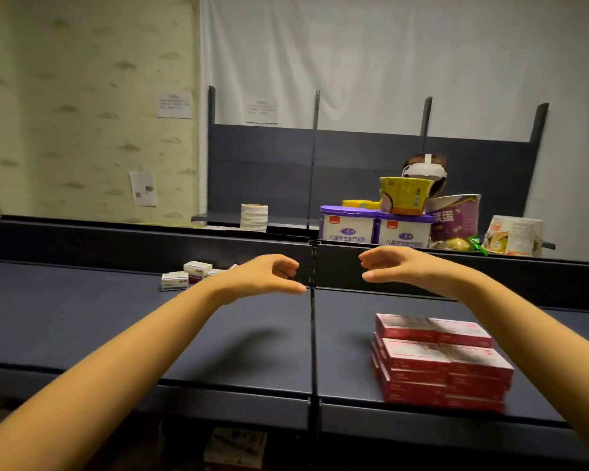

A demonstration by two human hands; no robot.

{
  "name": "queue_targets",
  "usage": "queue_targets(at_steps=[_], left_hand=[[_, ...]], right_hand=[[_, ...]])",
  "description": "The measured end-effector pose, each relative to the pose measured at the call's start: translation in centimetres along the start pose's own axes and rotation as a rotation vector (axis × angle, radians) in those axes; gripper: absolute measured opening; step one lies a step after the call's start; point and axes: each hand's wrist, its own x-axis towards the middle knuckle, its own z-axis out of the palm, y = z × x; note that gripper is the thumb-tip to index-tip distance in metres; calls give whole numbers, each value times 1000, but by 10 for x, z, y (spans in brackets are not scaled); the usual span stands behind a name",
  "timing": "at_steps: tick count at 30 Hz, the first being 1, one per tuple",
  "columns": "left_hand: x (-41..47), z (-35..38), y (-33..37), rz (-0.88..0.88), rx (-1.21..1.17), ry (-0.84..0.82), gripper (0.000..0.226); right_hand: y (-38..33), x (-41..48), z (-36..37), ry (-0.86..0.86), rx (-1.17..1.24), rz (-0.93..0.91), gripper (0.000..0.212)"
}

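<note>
Item: small white boxes [184,276], a loose cluster on the left bay of the dark shelf [82,317], toward its back. Position relative to the hands: just beside the left wrist, on its outer side. The left hand [269,277] lies beyond them, its fingers [288,266] aimed inward at the slotted upright [313,334] that splits the bays. Nearer hand: the left, plainly

Item: stack of red boxes [439,362], right bay, at the front edge, long sides running across the shelf. It sits under the right forearm, on the person's side of the right hand [402,270]

Fingers, both hands: loosely curled, thumbs apart from them, holding and touching nothing (both hover above the shelf)

Judgement: either pick calls for drawing a hand back toward the body, not reaching further on
</note>
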Motion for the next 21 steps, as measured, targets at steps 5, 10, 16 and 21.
queue_targets(at_steps=[5, 10, 16, 21], left_hand=[[-2, -61, -60, -19, 16, 4, 59], [0, -119, -132, -84, 51, 16, 61], [4, -158, -197, -128, 62, 32, 63], [14, -171, -236, -161, 125, 50, 67]], right_hand=[[-45, 56, 40, 15, 26, -23, 53], [-84, 112, 83, 49, 15, -17, 52], [-95, 163, 132, -15, 19, 47, 58], [-89, 193, 158, -41, 47, 100, 61]])
